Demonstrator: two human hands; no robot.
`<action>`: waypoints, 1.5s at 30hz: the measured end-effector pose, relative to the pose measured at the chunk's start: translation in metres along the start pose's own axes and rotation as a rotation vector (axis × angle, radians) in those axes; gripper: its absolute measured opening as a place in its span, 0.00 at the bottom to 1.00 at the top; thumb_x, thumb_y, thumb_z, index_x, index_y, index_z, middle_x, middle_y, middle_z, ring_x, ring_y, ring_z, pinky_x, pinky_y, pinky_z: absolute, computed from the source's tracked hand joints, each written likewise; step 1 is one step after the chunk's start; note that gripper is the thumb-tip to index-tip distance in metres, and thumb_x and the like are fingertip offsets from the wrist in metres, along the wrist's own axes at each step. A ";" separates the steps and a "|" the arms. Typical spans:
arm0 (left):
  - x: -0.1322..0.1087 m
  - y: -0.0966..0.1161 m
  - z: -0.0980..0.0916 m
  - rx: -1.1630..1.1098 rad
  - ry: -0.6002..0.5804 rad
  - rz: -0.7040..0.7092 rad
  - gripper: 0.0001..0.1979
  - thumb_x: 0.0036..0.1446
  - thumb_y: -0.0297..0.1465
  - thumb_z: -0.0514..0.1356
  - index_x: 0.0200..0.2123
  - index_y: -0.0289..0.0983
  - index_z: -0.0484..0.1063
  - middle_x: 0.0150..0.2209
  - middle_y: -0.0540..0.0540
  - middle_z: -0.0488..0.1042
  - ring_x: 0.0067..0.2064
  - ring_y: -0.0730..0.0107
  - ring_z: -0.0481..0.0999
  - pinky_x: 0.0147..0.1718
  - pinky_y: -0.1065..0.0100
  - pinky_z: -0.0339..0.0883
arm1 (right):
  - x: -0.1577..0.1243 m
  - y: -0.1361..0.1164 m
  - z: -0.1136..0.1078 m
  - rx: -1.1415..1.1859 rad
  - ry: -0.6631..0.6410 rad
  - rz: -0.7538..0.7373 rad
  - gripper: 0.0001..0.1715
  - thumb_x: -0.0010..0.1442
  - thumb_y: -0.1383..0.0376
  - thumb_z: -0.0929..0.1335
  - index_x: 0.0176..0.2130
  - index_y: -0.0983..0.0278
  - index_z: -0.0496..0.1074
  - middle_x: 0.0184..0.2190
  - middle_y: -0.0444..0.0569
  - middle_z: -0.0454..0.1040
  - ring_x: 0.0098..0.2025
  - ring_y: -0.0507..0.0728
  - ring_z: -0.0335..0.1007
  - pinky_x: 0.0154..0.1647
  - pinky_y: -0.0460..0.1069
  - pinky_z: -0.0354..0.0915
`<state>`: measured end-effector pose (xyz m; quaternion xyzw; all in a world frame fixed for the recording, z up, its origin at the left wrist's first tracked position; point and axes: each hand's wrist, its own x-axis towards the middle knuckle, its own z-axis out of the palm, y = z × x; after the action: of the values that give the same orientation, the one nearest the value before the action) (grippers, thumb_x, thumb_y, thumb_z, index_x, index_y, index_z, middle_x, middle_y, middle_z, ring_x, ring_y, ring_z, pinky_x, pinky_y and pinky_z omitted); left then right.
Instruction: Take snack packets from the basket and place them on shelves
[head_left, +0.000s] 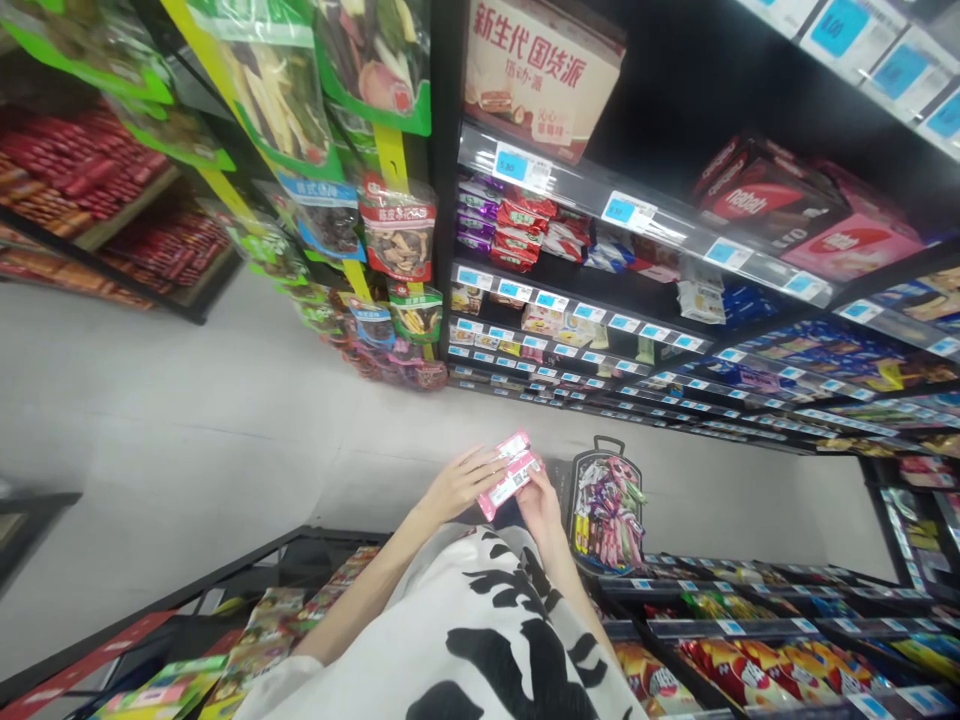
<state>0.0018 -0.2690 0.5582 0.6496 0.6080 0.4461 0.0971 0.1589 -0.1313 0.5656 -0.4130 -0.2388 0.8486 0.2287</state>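
Note:
Between my two hands, in front of my body, is a pink and white snack packet (507,486) with small print and a dark code patch on it. My left hand (466,478) lies along its left side, fingers stretched over the wrapper. The fingers of my right hand (539,500) are curled around the packet's right edge. To the right of my right hand, a black shopping basket (574,500) stands on the floor, filled with many small, brightly wrapped snacks; its handle (609,442) points away from me.
Tall shelves (585,190) with snack boxes and blue price tags rise ahead and to the right. Hanging snack bags (397,230) cover the shelf end. A low rack of chip bags (742,670) is at the lower right. Grey floor (187,420) runs along the left.

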 end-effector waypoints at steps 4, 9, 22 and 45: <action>-0.007 -0.006 0.006 0.065 -0.035 -0.043 0.25 0.63 0.24 0.58 0.62 0.41 0.69 0.61 0.39 0.73 0.62 0.56 0.72 0.64 0.49 0.64 | 0.008 0.002 -0.009 0.012 0.051 0.067 0.13 0.56 0.57 0.75 0.39 0.59 0.74 0.36 0.43 0.80 0.36 0.55 0.75 0.37 0.49 0.72; -0.013 -0.008 0.017 -0.077 0.085 -0.325 0.19 0.64 0.30 0.58 0.57 0.40 0.74 0.55 0.40 0.78 0.54 0.60 0.79 0.55 0.57 0.73 | 0.014 0.015 -0.027 0.006 0.113 0.126 0.14 0.54 0.60 0.77 0.39 0.60 0.74 0.37 0.43 0.80 0.39 0.56 0.76 0.36 0.48 0.69; 0.017 -0.014 0.065 -0.369 -0.062 -1.038 0.22 0.55 0.46 0.66 0.43 0.33 0.79 0.40 0.41 0.83 0.41 0.55 0.82 0.43 0.60 0.75 | 0.030 0.017 -0.088 0.002 0.101 0.157 0.25 0.43 0.52 0.81 0.38 0.61 0.78 0.34 0.47 0.81 0.36 0.57 0.75 0.40 0.51 0.69; 0.111 -0.049 0.255 -0.556 -0.516 -1.366 0.44 0.44 0.37 0.76 0.61 0.38 0.61 0.38 0.45 0.80 0.40 0.63 0.81 0.46 0.61 0.74 | 0.083 -0.035 -0.291 -0.003 0.359 -0.025 0.24 0.48 0.46 0.77 0.29 0.65 0.81 0.25 0.46 0.75 0.27 0.54 0.67 0.28 0.48 0.61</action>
<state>0.1302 -0.0537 0.4276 0.1663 0.6973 0.2583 0.6476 0.3551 0.0071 0.3788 -0.5550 -0.2004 0.7582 0.2775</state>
